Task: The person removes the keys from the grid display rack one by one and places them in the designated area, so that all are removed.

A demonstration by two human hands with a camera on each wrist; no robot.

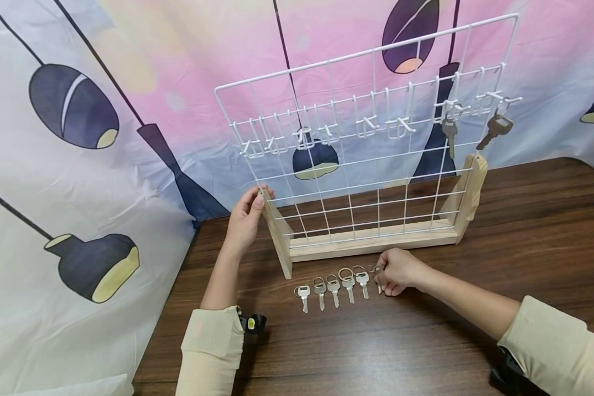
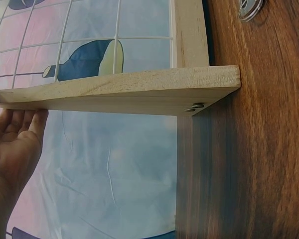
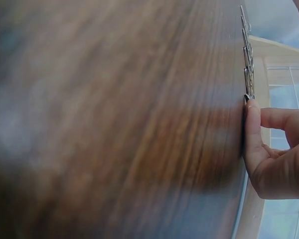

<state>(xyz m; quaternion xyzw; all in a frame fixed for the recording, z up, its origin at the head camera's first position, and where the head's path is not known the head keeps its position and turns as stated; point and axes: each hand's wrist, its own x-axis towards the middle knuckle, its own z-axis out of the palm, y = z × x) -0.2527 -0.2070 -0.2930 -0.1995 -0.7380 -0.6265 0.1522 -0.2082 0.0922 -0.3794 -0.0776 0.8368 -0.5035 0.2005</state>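
Observation:
A white wire-grid rack with a wooden frame [image 1: 373, 242] stands on the table. My left hand [image 1: 245, 220] grips the top of its left wooden side piece [image 2: 114, 85], thumb in front. In front of the base, my right hand [image 1: 402, 270] pinches a key [image 1: 379, 284] with a ring at the right end of a row; the fingers cover much of it. Several silver keys with rings, such as the leftmost key [image 1: 303, 294], lie to its left. In the right wrist view, the right hand's [image 3: 281, 157] thumb and index finger meet low beside the row.
Several white hooks [image 1: 368, 125] line the grid's upper bars. One silver key [image 1: 449, 132] and one darker key [image 1: 497, 127] hang from hooks at the right. A patterned cloth [image 1: 178, 82] hangs behind the brown wooden table [image 1: 346, 352].

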